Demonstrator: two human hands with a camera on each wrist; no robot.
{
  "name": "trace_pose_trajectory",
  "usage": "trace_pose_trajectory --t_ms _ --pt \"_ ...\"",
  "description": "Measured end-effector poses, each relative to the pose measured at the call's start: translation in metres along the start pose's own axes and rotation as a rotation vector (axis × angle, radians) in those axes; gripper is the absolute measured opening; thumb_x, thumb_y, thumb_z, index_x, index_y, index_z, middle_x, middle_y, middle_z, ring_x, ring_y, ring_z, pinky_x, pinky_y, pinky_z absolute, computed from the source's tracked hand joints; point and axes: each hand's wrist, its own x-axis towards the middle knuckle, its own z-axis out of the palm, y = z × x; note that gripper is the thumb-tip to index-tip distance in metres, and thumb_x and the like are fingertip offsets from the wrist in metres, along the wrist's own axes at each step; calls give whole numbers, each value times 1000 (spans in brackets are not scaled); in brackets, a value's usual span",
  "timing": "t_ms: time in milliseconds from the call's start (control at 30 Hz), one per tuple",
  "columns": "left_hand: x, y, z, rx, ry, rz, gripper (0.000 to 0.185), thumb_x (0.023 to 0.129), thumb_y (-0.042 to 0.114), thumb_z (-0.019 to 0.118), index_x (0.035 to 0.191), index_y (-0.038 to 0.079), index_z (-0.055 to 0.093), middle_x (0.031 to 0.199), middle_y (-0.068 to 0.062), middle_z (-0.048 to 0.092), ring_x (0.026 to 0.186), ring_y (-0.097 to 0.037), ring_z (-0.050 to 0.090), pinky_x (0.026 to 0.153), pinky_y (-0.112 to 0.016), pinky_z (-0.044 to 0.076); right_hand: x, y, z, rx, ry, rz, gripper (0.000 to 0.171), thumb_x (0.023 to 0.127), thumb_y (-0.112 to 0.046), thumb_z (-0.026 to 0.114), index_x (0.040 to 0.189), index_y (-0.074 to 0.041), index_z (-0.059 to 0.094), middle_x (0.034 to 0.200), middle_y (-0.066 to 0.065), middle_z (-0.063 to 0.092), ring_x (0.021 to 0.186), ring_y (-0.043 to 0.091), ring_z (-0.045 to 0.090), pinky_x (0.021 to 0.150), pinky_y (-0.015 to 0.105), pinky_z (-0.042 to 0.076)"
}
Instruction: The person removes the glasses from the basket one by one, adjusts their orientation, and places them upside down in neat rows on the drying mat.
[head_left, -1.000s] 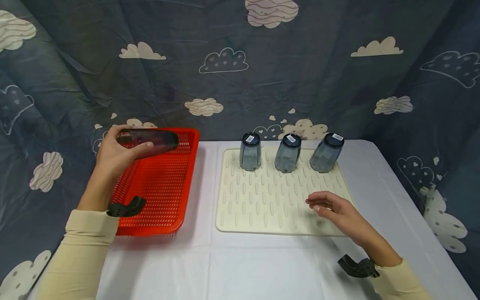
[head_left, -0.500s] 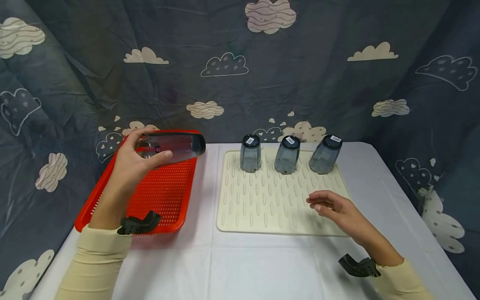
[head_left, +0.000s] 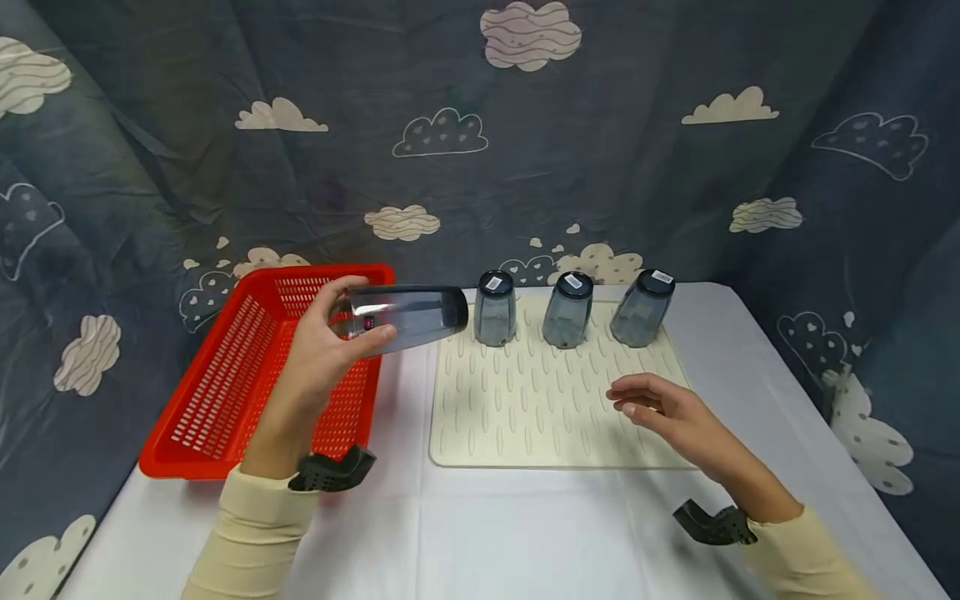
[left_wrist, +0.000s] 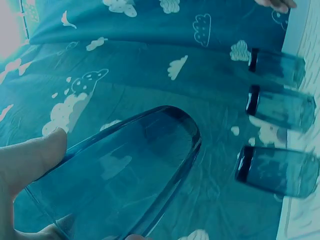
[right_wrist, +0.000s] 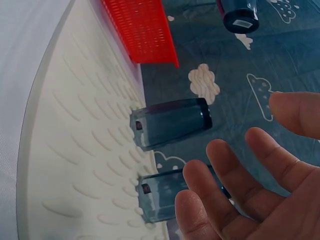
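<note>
My left hand grips a smoky blue drinking glass near its rim. The glass lies on its side in the air, its dark base pointing right, between the red basket and the cream ribbed mat. In the left wrist view the thumb presses one side of this glass. Three like glasses stand upside down along the mat's back edge: a left one, a middle one and a right one. Over the mat's right front part hovers my right hand, fingers relaxed, holding nothing.
A white cloth covers the table under the basket and mat. Behind it hangs a dark curtain with cloud prints. The basket has perforated walls and stands left of the mat.
My left hand has carried the glass rightward from over the basket to near the mat's left back corner. My right hand has stayed nearly still.
</note>
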Motion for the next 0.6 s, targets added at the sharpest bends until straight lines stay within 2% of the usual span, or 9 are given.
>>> trace_pose_trajectory --t_ms 200,300,433,500,600 --pt "-1 -10 16 -43 -23 -12 68 86 8 72 145 15 40 139 -15 45 116 -31 51 79 -23 57 0 2 0 19 3 -13 34 102 -18 55 132 -2 53 123 -5 64 110 -4 61 89 17 53" --pt "-3 -15 25 -52 -33 -14 68 85 7 73 145 15 41 138 -16 46 116 -31 52 80 -27 58 -1 2 1 20 4 -18 34 102 -18 55 133 -2 53 125 -1 64 110 -4 61 89 16 53" --pt "-7 -21 35 -31 -57 3 72 82 9 76 145 17 41 138 -15 46 118 -33 50 83 -33 55 -1 -1 3 15 6 -47 34 102 -16 54 133 -1 52 128 14 62 111 -4 61 90 16 53" --pt "-9 -23 39 -15 -70 4 73 81 10 78 144 18 42 137 -14 47 117 -33 51 83 -33 54 1 -3 5 17 14 -79 34 102 -13 54 134 -1 51 128 9 62 111 -2 62 90 16 53" --pt "-9 -23 44 -14 -100 -6 71 80 12 79 142 20 44 134 -13 50 114 -33 53 82 -32 53 6 -9 9 -13 49 -118 37 100 -11 57 135 -2 50 130 9 60 112 -4 60 89 15 52"
